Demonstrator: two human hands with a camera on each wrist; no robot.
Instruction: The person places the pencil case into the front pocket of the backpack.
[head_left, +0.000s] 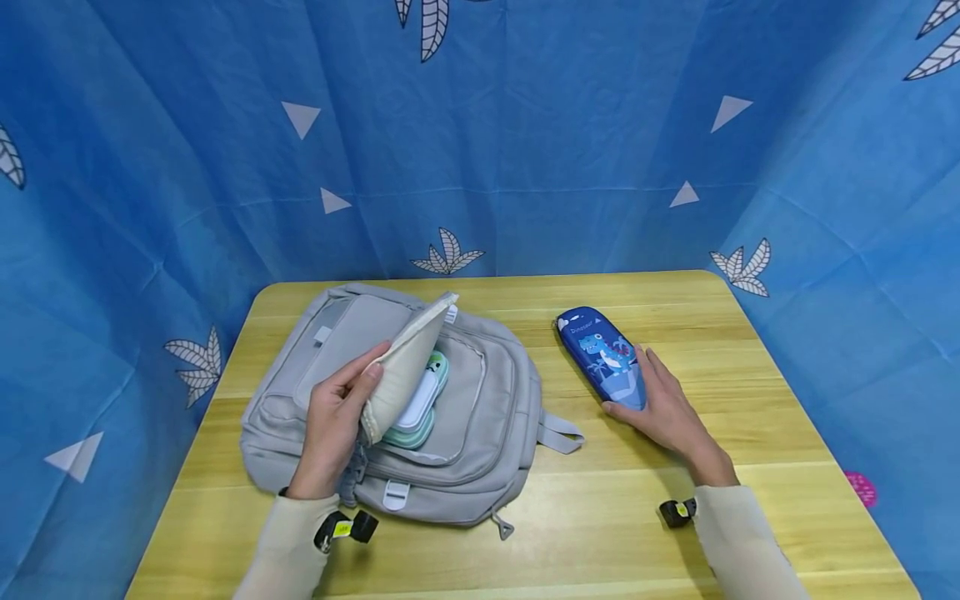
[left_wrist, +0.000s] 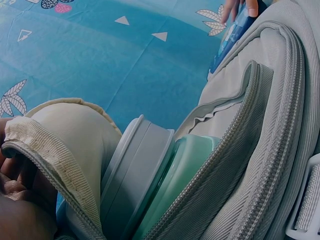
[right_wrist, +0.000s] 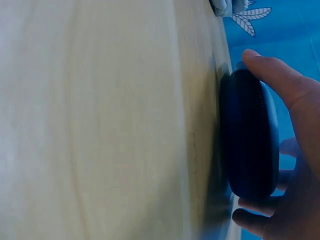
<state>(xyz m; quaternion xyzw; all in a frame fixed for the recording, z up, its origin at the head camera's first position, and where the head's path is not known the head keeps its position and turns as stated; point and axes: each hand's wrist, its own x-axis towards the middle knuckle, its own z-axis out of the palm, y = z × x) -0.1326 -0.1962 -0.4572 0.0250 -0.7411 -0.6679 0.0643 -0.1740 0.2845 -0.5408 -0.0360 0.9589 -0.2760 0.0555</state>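
Note:
A grey backpack point(head_left: 495, 367) lies on the table with its front pocket unzipped. My left hand point(head_left: 337, 412) pinches the edge of the cream-lined pocket flap point(head_left: 408, 367) and holds it raised. Inside the pocket sit a pale grey-white case point(left_wrist: 137, 175) and a mint-green case point(left_wrist: 182, 160), side by side; their lower parts are hidden. To the right of the bag, my right hand point(head_left: 667, 408) grips the near end of a dark blue pencil case point(head_left: 600, 354) with a dinosaur print, thumb on one side and fingers on the other.
The wooden table point(head_left: 600, 525) carries everything. A strap point(head_left: 558, 432) sticks out from the bag's right side toward the pencil case, and a zip pull point(head_left: 502, 525) hangs at its near edge. Blue patterned cloth point(head_left: 510, 150) encloses the table at the back and sides.

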